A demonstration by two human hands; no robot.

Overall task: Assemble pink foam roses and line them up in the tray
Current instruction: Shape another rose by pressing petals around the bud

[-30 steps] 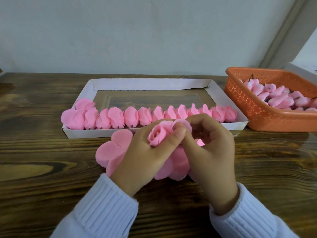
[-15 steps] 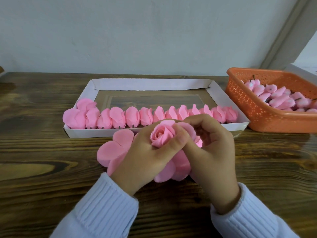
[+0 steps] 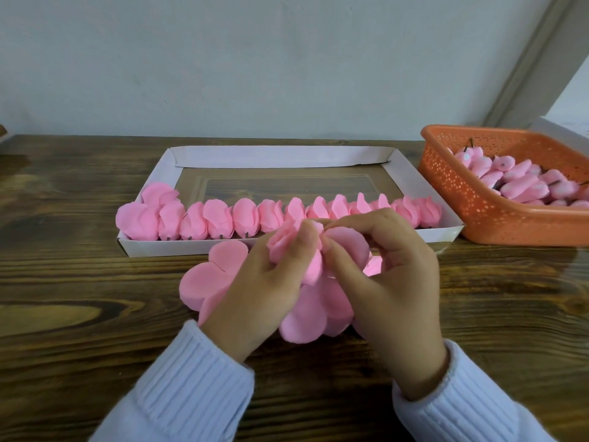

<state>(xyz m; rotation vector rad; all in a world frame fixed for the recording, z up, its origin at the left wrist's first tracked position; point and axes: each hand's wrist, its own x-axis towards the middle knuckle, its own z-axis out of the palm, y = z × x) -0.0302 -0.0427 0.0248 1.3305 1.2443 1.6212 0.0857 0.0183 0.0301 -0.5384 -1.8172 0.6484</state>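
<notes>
My left hand (image 3: pixel 264 288) grips a pink foam rose (image 3: pixel 282 242) just in front of the white tray (image 3: pixel 277 156), thumb pressed against the bud. My right hand (image 3: pixel 389 275) pinches one of its loose petals (image 3: pixel 349 250) and folds it up toward the bud. More flat petals (image 3: pixel 210 275) of the same flower spread on the table under both hands. A row of several finished pink roses (image 3: pixel 245 216) lies along the tray's near wall, from left end to right end.
An orange perforated basket (image 3: pixel 459 199) at the right holds several pink rose buds (image 3: pixel 522 183) with stems. A white box corner (image 3: pixel 561 129) shows behind it. The dark wooden table (image 3: pixel 70 298) runs to a pale wall at the back.
The right hand has lifted a petal up beside the bud, which is now more covered by the left thumb and the petal. The hands stay in the same spot.
</notes>
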